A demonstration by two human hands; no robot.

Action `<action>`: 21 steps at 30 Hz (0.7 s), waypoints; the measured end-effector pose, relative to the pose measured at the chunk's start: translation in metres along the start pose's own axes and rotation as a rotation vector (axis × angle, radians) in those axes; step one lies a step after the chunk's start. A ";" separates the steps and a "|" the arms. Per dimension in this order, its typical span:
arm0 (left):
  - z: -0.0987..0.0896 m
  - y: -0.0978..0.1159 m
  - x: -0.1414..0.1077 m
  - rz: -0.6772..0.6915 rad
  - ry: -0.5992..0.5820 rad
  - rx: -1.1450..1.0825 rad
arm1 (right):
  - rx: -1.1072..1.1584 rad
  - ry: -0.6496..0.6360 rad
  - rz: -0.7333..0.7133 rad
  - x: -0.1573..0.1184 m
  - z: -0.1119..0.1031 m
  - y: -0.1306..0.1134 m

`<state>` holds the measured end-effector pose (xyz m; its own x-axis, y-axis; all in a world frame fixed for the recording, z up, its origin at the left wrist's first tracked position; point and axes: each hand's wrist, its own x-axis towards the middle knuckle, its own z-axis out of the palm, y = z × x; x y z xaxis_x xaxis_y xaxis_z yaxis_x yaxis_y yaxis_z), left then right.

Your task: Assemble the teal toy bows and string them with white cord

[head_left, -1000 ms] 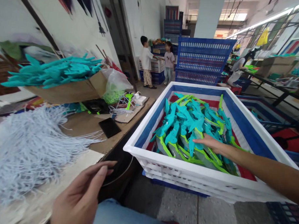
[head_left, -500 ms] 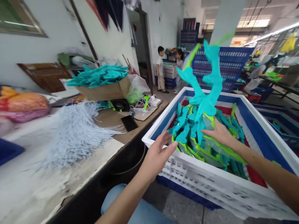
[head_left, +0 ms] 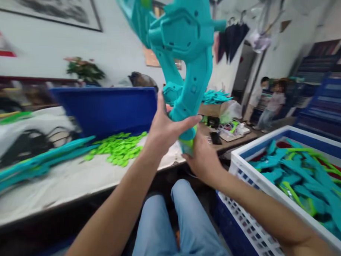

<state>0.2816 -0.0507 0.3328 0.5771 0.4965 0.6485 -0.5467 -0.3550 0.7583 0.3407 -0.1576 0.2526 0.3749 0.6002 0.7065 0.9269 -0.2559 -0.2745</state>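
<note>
Two long turquoise plastic toy pieces (head_left: 196,82) with light-green parts are held upright in front of me, their tops cut off by the upper edge of the view. My left hand (head_left: 165,129) is wrapped around them near the bottom, its thumb across the front of the nearer piece. Below it, my right hand (head_left: 204,157) grips the green lower end, its fingers partly hidden behind. More turquoise and green pieces (head_left: 303,173) fill a white crate (head_left: 259,183) at my right.
A worktable (head_left: 101,178) runs along the left, with a pile of small green parts (head_left: 119,148) beside a blue bin (head_left: 112,111). Long turquoise pieces (head_left: 43,161) lie at its left end. Two people (head_left: 273,100) stand in the back, near stacked blue crates (head_left: 322,99).
My view has turned left from the crate to the table. My right hand has lifted the two pieces out of the crate area, and my left hand has closed on them.
</note>
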 end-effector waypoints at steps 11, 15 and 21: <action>-0.208 -0.015 -0.215 -0.788 -0.438 0.961 | 0.557 -0.941 -0.453 -0.165 0.112 -0.136; -0.209 -0.065 -0.279 -1.007 -0.598 0.947 | 0.457 -0.807 -0.579 -0.181 0.103 -0.093; -0.195 -0.104 -0.292 -1.079 -0.779 1.011 | 0.128 -0.781 -0.727 -0.177 0.141 -0.039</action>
<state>0.0512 -0.0045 0.0517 0.7160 0.4613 -0.5240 0.6818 -0.6236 0.3826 0.2407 -0.1467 0.0463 -0.4027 0.9063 0.1282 0.9096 0.4119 -0.0549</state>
